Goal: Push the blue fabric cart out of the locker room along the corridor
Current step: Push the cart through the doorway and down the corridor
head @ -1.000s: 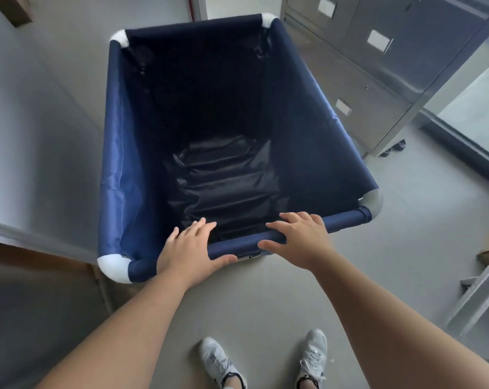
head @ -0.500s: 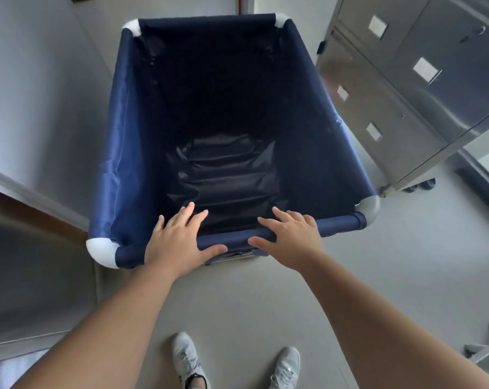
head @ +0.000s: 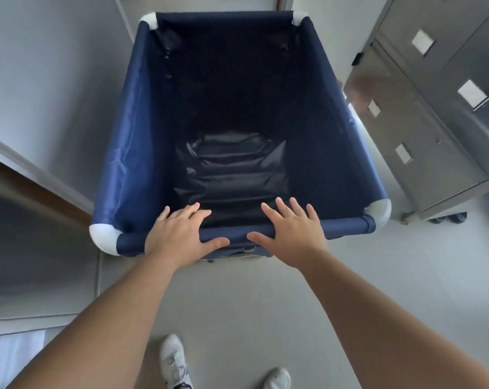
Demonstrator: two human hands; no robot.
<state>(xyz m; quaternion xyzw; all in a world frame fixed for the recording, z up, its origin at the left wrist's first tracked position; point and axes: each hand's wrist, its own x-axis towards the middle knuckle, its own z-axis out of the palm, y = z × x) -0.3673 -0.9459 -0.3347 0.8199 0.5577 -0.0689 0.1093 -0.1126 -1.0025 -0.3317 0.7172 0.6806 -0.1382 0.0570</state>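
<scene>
The blue fabric cart (head: 142, 153) fills the middle of the view, open-topped and empty, with a dark wrinkled liner at the bottom and white corner joints. Its near rail (head: 347, 224) runs across in front of me. My left hand (head: 179, 234) lies over the rail left of centre, and my right hand (head: 291, 234) lies over it right of centre. Both palms press on the rail, the fingers stretch over it into the cart, and the thumbs hook along its near side.
Grey metal lockers (head: 434, 113) on small castors stand close along the cart's right side. A pale wall (head: 55, 88) and a door frame (head: 36, 175) run close along the left. Grey floor (head: 237, 304) and my white shoes (head: 172, 357) are below.
The cart has swung straighter between the wall and the lockers, and the lockers have slid to the right of the view. My fingers have straightened out over the rail.
</scene>
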